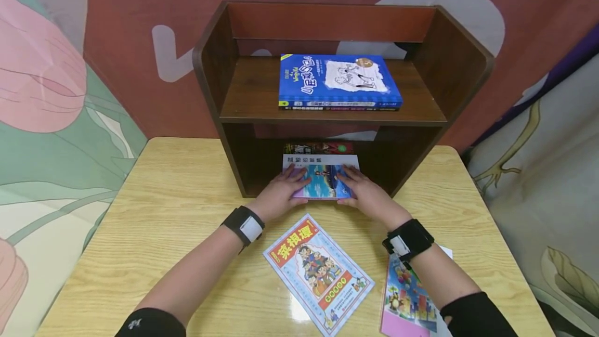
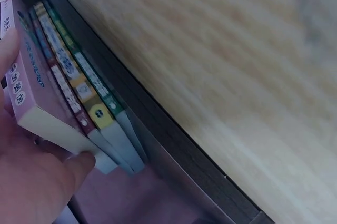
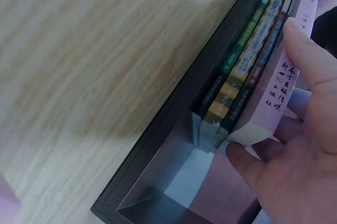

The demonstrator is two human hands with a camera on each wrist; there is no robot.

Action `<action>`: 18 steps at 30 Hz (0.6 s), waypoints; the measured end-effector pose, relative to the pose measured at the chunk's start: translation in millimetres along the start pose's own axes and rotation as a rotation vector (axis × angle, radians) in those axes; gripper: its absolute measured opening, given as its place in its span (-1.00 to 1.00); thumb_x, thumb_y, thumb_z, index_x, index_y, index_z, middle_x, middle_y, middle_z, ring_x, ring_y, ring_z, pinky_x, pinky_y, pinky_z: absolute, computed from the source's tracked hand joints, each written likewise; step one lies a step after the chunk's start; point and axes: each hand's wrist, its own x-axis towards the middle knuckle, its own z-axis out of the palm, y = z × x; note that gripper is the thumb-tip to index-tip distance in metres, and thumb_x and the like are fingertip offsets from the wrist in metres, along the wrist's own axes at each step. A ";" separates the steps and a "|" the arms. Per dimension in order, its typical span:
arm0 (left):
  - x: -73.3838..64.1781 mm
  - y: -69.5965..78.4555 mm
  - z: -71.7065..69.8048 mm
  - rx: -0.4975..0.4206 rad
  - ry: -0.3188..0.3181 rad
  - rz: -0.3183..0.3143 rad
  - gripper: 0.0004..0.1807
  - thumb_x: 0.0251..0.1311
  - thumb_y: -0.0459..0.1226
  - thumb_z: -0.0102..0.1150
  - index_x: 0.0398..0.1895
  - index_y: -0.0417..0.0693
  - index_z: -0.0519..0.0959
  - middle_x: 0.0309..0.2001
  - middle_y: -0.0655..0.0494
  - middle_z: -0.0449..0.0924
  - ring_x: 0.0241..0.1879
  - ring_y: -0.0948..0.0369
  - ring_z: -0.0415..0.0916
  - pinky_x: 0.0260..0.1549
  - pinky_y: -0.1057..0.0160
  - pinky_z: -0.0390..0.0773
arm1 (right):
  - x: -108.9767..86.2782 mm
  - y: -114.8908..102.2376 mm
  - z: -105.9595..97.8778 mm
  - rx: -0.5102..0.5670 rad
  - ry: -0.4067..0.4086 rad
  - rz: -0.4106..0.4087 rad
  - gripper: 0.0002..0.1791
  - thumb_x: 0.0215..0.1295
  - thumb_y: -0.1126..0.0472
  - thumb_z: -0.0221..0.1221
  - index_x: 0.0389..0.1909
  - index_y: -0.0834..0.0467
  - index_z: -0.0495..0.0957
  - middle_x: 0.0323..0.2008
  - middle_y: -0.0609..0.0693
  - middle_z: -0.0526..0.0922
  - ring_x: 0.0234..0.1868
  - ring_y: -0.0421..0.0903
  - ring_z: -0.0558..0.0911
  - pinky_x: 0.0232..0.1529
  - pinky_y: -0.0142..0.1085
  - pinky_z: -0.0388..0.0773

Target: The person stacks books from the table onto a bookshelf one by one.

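Note:
A pink-spined book [image 1: 323,178] with a sea picture on its cover lies flat on the lower shelf, between both hands. My left hand [image 1: 279,191] grips its near left corner, some fingers over the cover. Opposite, my right hand [image 1: 372,196] holds the near right corner. In the right wrist view, the right thumb lies along the pink spine [image 3: 279,81] and a bent finger touches the book's end. Several thinner books [image 2: 79,76] with green, yellow and dark red spines are stacked under it. Behind it shows part of a dark book [image 1: 323,148].
The dark wooden bookshelf [image 1: 327,120] stands at the back of the table [image 1: 187,186]. Blue books [image 1: 341,79] lie on its upper shelf. A light-blue book [image 1: 320,274] lies at an angle in front, and a colourful book [image 1: 409,300] is partly under the right forearm.

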 end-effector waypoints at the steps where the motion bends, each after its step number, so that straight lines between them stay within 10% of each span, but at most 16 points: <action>1: 2.5 -1.4 -0.1 0.006 -0.003 -0.006 -0.34 0.42 -0.03 0.22 0.49 -0.06 0.37 0.56 -0.08 0.08 0.56 -0.17 -0.20 0.49 -0.03 -0.15 | 1.9 1.3 -0.6 -0.002 0.005 -0.007 -0.17 0.33 0.04 0.36 0.48 0.34 0.28 0.53 0.36 0.09 0.52 0.34 0.06 0.39 0.14 0.23; 18: 23.5 -14.7 -7.9 -0.014 0.008 -0.033 -0.37 0.43 -0.07 0.21 0.49 -0.07 0.38 0.57 -0.08 0.06 0.57 -0.14 -0.22 0.48 -0.09 -0.09 | 29.6 16.0 -1.2 0.004 0.018 0.004 -0.20 0.34 0.12 0.35 0.48 0.37 0.26 0.54 0.37 0.04 0.54 0.33 0.00 0.42 0.11 0.16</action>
